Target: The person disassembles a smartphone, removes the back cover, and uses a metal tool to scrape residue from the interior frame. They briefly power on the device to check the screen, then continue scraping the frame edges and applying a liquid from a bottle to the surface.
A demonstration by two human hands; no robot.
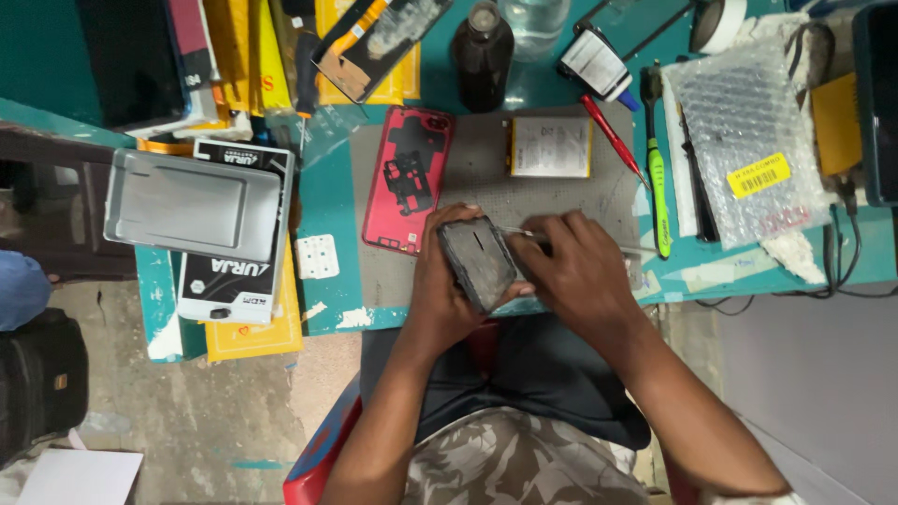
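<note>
Packages and labels across the worktop.
At left, black-and-white flat box lying under grey tray, over yellow envelope; behind, upright yellow packets stacked on edge. Centre back, white-labelled battery with yellow rim, flat. At right, clear bubble-wrap pouch bearing rectangular yellow sticker. Top right corner, dark screen, edge only.

A phone body is held between the left hand and right hand at the mat's near edge. A back cover lies to its far left, a battery beyond it, and a bottle farther behind.
</note>
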